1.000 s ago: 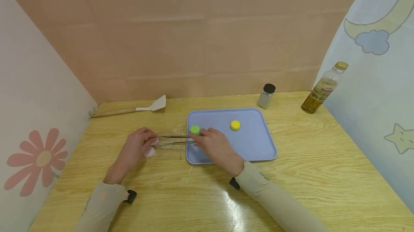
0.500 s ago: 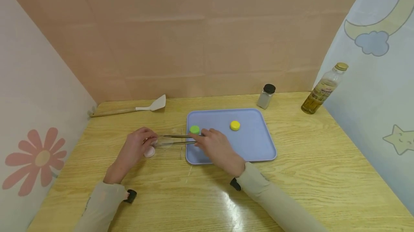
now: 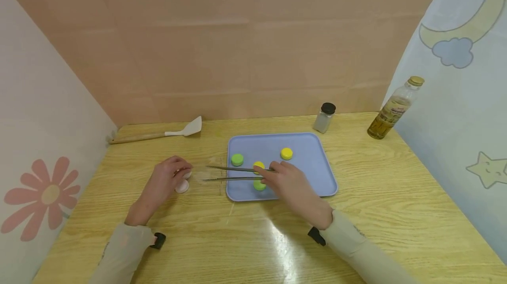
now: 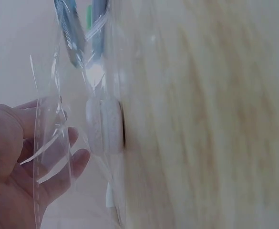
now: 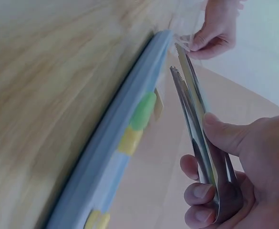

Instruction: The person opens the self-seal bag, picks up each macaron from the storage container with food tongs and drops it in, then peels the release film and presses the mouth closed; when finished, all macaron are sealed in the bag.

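My right hand (image 3: 291, 189) grips metal tongs (image 5: 192, 121) by their bent end, thumb on one arm and fingers round the other. Their serrated tips stand a little apart and point left, near the mouth of a clear plastic bag (image 4: 51, 143). My left hand (image 3: 164, 180) pinches the bag's edge and lifts its film. A white macaron (image 4: 111, 126) lies inside, on the table side; part of another shows by my left fingers in the head view. On the blue tray (image 3: 313, 178) sit green macarons (image 3: 237, 159) and yellow macarons (image 3: 287, 153), two of them partly behind the tongs.
A white spatula (image 3: 192, 127) with a wooden handle lies at the back left. Behind the tray stands a small black-capped jar (image 3: 325, 119). An oil bottle (image 3: 390, 114) is at the back right, beside the side wall.
My right hand has moved right with the tongs, drawing their tips away from my left hand. A yellow and a green macaron, hidden before, now show beside the tongs. The left hand stays put.
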`<state>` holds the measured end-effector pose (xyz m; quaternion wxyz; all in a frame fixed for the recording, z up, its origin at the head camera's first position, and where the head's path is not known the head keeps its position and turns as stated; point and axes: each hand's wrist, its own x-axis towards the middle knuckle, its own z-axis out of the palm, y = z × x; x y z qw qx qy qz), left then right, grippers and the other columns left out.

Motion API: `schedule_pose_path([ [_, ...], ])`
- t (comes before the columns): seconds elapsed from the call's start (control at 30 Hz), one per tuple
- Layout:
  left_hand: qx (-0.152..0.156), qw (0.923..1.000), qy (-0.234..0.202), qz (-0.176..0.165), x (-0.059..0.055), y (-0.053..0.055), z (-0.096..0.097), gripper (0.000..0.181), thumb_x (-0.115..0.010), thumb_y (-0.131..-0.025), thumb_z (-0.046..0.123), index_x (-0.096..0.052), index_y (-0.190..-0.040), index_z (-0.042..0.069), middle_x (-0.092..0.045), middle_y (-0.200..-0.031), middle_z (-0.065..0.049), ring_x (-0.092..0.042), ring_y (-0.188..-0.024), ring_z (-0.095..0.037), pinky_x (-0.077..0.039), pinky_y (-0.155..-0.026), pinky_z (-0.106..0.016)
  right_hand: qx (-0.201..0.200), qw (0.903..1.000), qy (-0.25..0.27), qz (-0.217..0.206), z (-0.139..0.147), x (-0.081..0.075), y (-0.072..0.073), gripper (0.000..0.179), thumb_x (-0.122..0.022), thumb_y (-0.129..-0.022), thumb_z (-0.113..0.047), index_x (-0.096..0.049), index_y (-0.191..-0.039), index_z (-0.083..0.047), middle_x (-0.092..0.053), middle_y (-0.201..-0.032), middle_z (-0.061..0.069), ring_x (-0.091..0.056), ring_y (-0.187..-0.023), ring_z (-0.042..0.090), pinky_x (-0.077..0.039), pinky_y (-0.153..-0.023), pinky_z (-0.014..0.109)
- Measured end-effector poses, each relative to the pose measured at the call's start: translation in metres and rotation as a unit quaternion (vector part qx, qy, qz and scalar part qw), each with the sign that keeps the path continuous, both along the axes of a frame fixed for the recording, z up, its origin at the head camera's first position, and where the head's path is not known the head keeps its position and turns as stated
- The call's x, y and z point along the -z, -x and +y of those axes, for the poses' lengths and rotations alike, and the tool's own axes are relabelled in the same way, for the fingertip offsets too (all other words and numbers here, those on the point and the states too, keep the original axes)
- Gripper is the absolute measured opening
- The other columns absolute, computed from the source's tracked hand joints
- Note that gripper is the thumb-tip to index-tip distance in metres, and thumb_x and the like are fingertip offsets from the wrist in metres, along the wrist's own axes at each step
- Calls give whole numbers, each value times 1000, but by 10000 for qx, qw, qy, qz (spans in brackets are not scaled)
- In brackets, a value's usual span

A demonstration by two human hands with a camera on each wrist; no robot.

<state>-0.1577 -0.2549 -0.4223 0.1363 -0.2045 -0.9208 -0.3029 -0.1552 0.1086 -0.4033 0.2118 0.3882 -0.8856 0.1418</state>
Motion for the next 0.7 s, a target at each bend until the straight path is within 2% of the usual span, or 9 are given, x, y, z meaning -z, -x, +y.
schedule_pose_path([
  [0.2, 16, 10000, 26, -4, 2, 0, 1, 12, -71, -91, -6, -76, -101, -2, -68, -100, -9, -67, -87, -25, -57, -72, -40, -7, 9993, 336, 141, 32, -2, -8, 42, -84, -84, -15, -74, -125, -16, -60, -84, -3, -51, -67, 14, -47, -61, 26],
  [0.53, 29, 10000, 10, 51, 3, 1, 1, 11, -71, -90, -7, -76, -100, -2, -68, -98, -10, -67, -87, -26, -57, -71, -42, 153, 9994, 319, 28, 91, -2, -30, 51, -83, -79, -10, -72, -129, -14, -61, -89, -5, -45, -68, 7, -43, -58, 24],
  [0.57, 25, 10000, 9, 38, 3, 1, 0, 11, -71, -91, -6, -76, -100, -2, -68, -99, -10, -67, -87, -26, -57, -71, -42, 161, 9993, 347, 25, 95, -2, -32, 50, -82, -80, -11, -72, -129, -14, -61, -88, -6, -45, -68, 6, -42, -58, 23],
  [0.63, 20, 10000, 18, 39, 2, 1, 0, 11, -71, -91, -6, -76, -100, -2, -68, -98, -10, -67, -87, -26, -57, -71, -42, 161, 9990, 418, 59, 103, -1, -37, 39, -76, -90, -19, -72, -128, -14, -61, -88, -6, -44, -68, 6, -41, -58, 23],
  [0.7, 22, 10000, 26, 42, 2, 0, 0, 11, -71, -91, -6, -76, -100, -2, -69, -98, -9, -67, -86, -25, -57, -71, -41, 199, 9986, 470, 116, 109, 0, -41, 34, -63, -100, -32, -72, -127, -13, -60, -88, -7, -45, -68, 5, -41, -58, 23],
])
